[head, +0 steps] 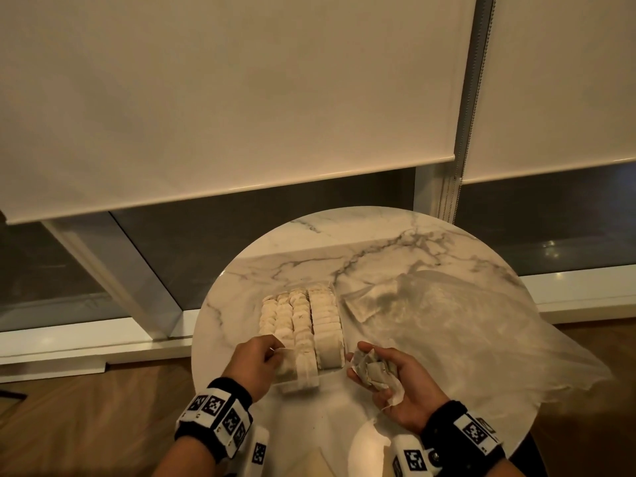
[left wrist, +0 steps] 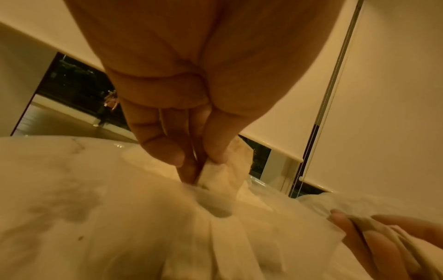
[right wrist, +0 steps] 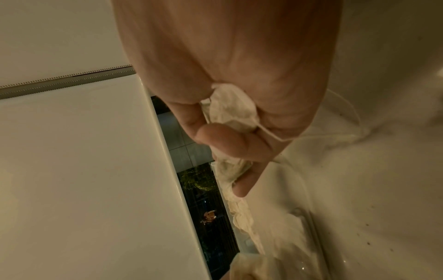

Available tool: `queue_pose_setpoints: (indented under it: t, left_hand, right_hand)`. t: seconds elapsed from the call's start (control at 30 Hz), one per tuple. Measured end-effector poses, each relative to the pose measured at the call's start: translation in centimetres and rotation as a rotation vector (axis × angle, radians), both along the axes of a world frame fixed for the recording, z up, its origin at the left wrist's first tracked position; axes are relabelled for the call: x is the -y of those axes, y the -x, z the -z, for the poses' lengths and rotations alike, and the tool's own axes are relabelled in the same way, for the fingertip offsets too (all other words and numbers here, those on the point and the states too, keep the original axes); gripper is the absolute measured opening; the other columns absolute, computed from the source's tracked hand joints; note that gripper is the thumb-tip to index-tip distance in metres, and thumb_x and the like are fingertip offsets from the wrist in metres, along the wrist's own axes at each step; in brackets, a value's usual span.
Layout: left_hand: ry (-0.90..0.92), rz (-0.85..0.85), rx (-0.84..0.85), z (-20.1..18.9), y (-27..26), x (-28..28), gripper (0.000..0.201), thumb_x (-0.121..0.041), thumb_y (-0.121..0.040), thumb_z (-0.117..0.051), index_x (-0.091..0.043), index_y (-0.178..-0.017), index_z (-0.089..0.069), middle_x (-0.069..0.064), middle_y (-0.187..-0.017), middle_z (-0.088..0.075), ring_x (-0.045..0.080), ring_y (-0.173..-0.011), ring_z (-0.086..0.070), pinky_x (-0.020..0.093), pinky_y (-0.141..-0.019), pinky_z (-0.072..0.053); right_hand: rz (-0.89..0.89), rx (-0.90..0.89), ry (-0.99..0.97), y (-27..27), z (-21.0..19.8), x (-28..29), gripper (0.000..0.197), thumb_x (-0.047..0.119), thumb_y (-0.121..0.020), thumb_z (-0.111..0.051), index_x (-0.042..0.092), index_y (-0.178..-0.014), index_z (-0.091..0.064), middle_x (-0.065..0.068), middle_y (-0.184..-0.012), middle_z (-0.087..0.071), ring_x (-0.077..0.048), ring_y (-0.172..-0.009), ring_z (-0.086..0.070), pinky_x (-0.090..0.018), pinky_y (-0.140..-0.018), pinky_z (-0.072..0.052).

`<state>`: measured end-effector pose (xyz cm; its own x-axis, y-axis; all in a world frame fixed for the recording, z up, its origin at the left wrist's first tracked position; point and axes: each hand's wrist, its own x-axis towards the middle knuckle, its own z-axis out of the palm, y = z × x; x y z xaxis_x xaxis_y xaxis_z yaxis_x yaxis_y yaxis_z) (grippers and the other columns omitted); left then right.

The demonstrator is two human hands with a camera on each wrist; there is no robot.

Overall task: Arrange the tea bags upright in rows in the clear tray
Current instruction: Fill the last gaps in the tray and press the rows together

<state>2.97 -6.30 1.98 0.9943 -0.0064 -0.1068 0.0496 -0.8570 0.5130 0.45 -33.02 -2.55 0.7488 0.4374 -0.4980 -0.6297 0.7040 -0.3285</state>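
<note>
The clear tray (head: 331,287) sits on the round marble bench (head: 378,235), filled with four rows of tea bags (head: 303,318) standing upright, packed face to face. The rightmost row runs the tray's whole length; the nearest end of the left rows lies just under the left hand's fingers (head: 272,342).

The left hand (head: 253,363) pinches one tea bag (head: 286,354) between thumb and fingertips at the near left corner of the tray, the bag's lower part down among the packed rows. The left wrist view shows the thumb and forefinger pressed together on the bag's (left wrist: 219,174) top edge.

The right hand (head: 399,380) is just right of the tray's near end, palm up, its fingers curled around a loose bunch of tea bags (head: 373,370). In the right wrist view a string (right wrist: 273,135) trails from that bunch (right wrist: 232,111).

Beyond the right hand's fingers, a crumpled clear plastic bag (head: 464,325) spreads across the bench's right side, reaching its edge.
</note>
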Motion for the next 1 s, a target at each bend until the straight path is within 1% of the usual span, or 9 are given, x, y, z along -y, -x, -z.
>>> queue_pose_setpoints:
  t: [0.13,0.27,0.5,0.57,0.67,0.7,0.8,0.9,1.0]
  left_hand:
    - [-0.047,-0.009,-0.05,0.9,0.1,0.6,0.012,-0.02,-0.096,-0.059,-0.026,-0.094,-0.069,-0.003,-0.087,-0.068,0.013,-0.079,-0.063,0.021,-0.07,-0.048]
    - [-0.156,-0.01,-0.087,1.3,-0.2,1.1,0.012,-0.025,-0.095,-0.056,-0.031,-0.093,-0.066,0.0,-0.096,-0.071,0.02,-0.09,-0.066,0.032,-0.083,-0.054]
    - [-0.288,-0.037,-0.124,1.1,-0.3,1.3,0.03,-0.016,-0.091,-0.05,-0.026,-0.113,-0.067,0.006,-0.114,-0.068,0.025,-0.103,-0.064,0.033,-0.09,-0.053]
    - [-0.282,-0.056,-0.127,1.1,-0.4,1.3,0.033,-0.015,-0.087,-0.057,-0.025,-0.117,-0.065,0.006,-0.118,-0.065,0.025,-0.105,-0.063,0.033,-0.093,-0.052]
    - [-0.246,-0.068,-0.079,1.2,-0.6,1.1,0.043,-0.015,-0.082,-0.071,-0.024,-0.123,-0.06,0.003,-0.123,-0.057,0.021,-0.111,-0.058,0.03,-0.096,-0.049]
    - [-0.238,-0.071,-0.056,1.1,-0.5,1.1,0.044,-0.017,-0.082,-0.072,-0.025,-0.123,-0.06,0.002,-0.123,-0.055,0.021,-0.111,-0.057,0.029,-0.096,-0.049]
    - [-0.211,-0.055,0.038,0.5,0.0,1.6,0.032,-0.023,-0.087,-0.069,-0.024,-0.118,-0.064,0.002,-0.121,-0.057,0.02,-0.107,-0.058,0.032,-0.094,-0.049]
    - [-0.107,-0.029,0.161,0.1,0.7,2.9,0.019,-0.025,-0.087,-0.067,-0.024,-0.106,-0.068,-0.001,-0.109,-0.062,0.018,-0.095,-0.06,0.031,-0.086,-0.051]
    - [-0.018,0.072,0.273,-0.7,1.9,5.0,0.011,-0.03,-0.088,-0.066,-0.028,-0.099,-0.069,-0.012,-0.096,-0.062,0.002,-0.082,-0.056,0.014,-0.072,-0.043]
  right_hand:
    - [0.003,0.004,0.01,-0.1,0.1,0.1,0.03,0.016,-0.088,-0.059,0.01,-0.117,-0.066,-0.018,-0.124,-0.064,-0.038,-0.105,-0.064,-0.018,-0.03,-0.039]
    - [0.005,0.0,0.012,0.0,0.1,0.3,0.03,0.017,-0.088,-0.06,0.011,-0.117,-0.065,-0.018,-0.122,-0.065,-0.038,-0.11,-0.061,-0.018,-0.03,-0.039]
    - [0.006,0.003,0.008,0.0,-0.1,0.3,0.034,0.016,-0.085,-0.062,0.011,-0.119,-0.063,-0.018,-0.116,-0.065,-0.037,-0.101,-0.065,-0.019,-0.03,-0.039]
    - [0.01,0.016,-0.006,0.1,-0.2,0.3,0.042,0.015,-0.079,-0.069,0.011,-0.12,-0.063,-0.019,-0.117,-0.066,-0.039,-0.107,-0.062,-0.021,-0.03,-0.042]
    - [-0.003,0.059,-0.028,0.1,-0.4,0.3,0.062,0.016,-0.061,-0.087,0.011,-0.12,-0.067,-0.019,-0.126,-0.064,-0.04,-0.117,-0.058,-0.024,-0.034,-0.046]
    - [-0.002,0.064,-0.029,0.1,-0.4,0.4,0.061,0.019,-0.065,-0.084,0.011,-0.123,-0.066,-0.018,-0.128,-0.063,-0.039,-0.117,-0.059,-0.024,-0.036,-0.047]
    - [0.015,0.036,-0.107,-0.1,-0.4,0.5,0.051,0.03,-0.086,-0.062,0.013,-0.134,-0.058,-0.018,-0.135,-0.058,-0.038,-0.115,-0.061,-0.029,-0.047,-0.055]
    - [0.029,0.032,-0.219,0.0,-0.5,0.6,0.053,0.04,-0.093,-0.051,0.011,-0.137,-0.056,-0.021,-0.143,-0.052,-0.04,-0.128,-0.052,-0.04,-0.064,-0.061]
    - [0.035,0.055,-0.245,0.3,-1.2,0.6,0.058,0.043,-0.094,-0.048,0.006,-0.138,-0.054,-0.023,-0.146,-0.048,-0.039,-0.138,-0.043,-0.048,-0.084,-0.057]
